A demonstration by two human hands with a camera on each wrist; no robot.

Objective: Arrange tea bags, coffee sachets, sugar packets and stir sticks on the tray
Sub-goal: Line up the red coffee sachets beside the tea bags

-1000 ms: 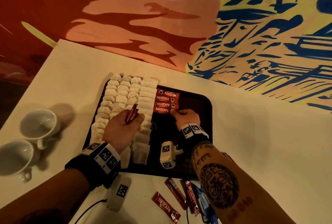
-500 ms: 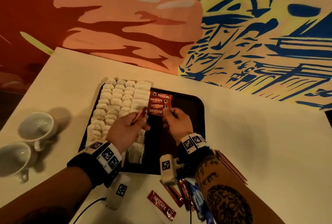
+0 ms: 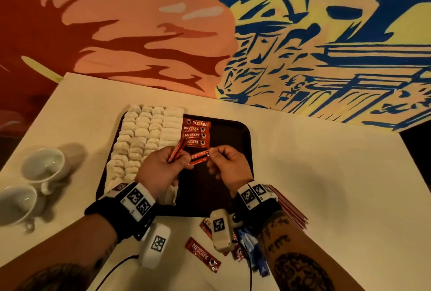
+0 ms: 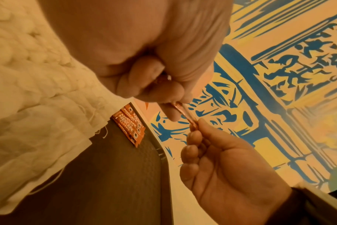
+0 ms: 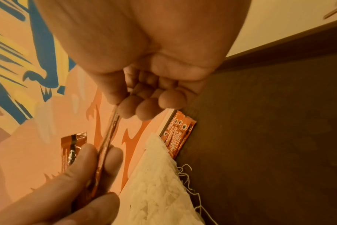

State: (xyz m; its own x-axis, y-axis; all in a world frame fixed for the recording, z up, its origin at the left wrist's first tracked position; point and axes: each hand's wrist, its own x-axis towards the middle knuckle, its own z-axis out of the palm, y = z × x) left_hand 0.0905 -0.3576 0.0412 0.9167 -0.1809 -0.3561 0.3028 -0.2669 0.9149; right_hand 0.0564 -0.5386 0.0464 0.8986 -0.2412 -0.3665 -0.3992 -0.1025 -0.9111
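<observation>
The counter (image 3: 303, 162) carries a dark tray (image 3: 235, 132). Tea bags (image 3: 144, 136) fill the part of the tray beyond and left of the left hand (image 3: 161, 169). Four coffee sachets (image 3: 196, 133) lie in a row just beyond both hands' fingertips. The right hand (image 3: 229, 167) is just right of the left, above the tray. Between them one sachet (image 3: 198, 158) is pinched at each end, by left thumb and fingers (image 5: 113, 155) and by right thumb and fingers (image 4: 194, 135). The left fingers also hold spare sachets (image 3: 176, 151), sticking up above them.
</observation>
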